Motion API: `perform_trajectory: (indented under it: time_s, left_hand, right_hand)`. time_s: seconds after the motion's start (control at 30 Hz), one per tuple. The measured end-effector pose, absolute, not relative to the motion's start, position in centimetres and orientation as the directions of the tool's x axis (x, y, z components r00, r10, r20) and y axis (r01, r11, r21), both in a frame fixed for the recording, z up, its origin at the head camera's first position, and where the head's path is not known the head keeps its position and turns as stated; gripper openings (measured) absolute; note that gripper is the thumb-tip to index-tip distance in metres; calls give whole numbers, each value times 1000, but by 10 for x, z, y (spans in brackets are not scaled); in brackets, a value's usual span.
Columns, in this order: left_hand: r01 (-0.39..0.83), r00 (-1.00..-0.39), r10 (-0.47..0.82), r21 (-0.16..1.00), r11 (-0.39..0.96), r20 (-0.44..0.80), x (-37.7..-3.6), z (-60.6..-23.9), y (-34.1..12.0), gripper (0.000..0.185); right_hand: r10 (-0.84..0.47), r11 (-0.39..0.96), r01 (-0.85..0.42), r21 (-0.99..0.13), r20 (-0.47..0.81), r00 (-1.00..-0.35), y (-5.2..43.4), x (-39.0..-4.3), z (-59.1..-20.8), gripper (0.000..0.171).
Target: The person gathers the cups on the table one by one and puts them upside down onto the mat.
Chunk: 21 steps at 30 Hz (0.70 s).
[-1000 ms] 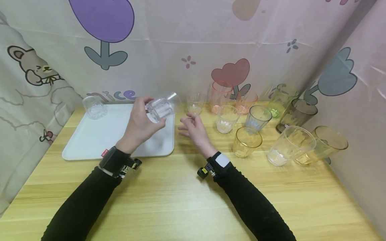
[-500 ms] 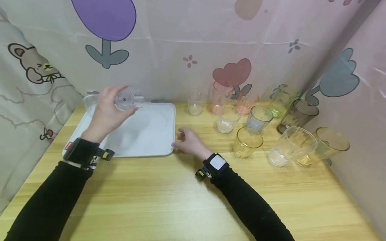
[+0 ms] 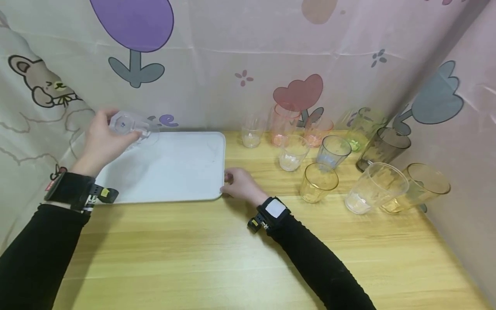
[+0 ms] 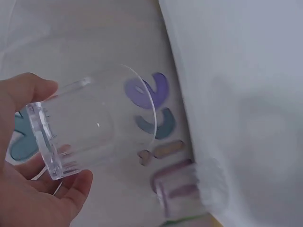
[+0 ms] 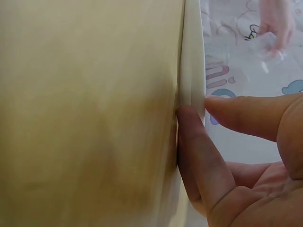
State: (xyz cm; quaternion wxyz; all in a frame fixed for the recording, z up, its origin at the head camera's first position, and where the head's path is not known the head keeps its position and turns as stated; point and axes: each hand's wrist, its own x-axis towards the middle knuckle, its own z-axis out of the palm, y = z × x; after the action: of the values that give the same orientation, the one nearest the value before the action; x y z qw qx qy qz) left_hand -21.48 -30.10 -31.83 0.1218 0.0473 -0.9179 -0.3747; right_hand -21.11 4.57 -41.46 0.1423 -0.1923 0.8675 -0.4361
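Wooden table carrying a tray and tumblers
White tray lying at left; coloured tumblers standing clustered at right.

Long black sleeves are being worn on both arms, reaching to the wrists. A black wrist-mounted camera band with a small red tag and a yellow-marked clip is being worn on the left wrist; a black band bearing a white square panel is being worn on the right. Both hands are being left bare.
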Motion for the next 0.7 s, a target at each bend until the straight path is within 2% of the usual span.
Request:
perform_trajectory:
  time_s: [0.2, 0.33, 0.53, 0.7]
  left_hand:
    - [-43, -969, -188, 638, 769, 162, -213, -330, -317, 87]
    - [-83, -973, -196, 608, 790, 122, -214, -333, -329, 88]
    - [-92, -974, -201, 628, 773, 104, -213, -345, -349, 86]
    - [-99, -978, -191, 619, 779, 84, -214, -351, -358, 85]
  right_hand:
    - [-462, 556, -226, -800, -72, -884, 45, -211, -416, 26]
    - [-459, 559, -228, -797, -69, -886, 46, -211, -416, 30]
    - [-457, 577, -231, -783, -76, -886, 46, -210, -414, 43]
    - [-461, 577, -239, -781, -69, -885, 47, -211, -415, 42]
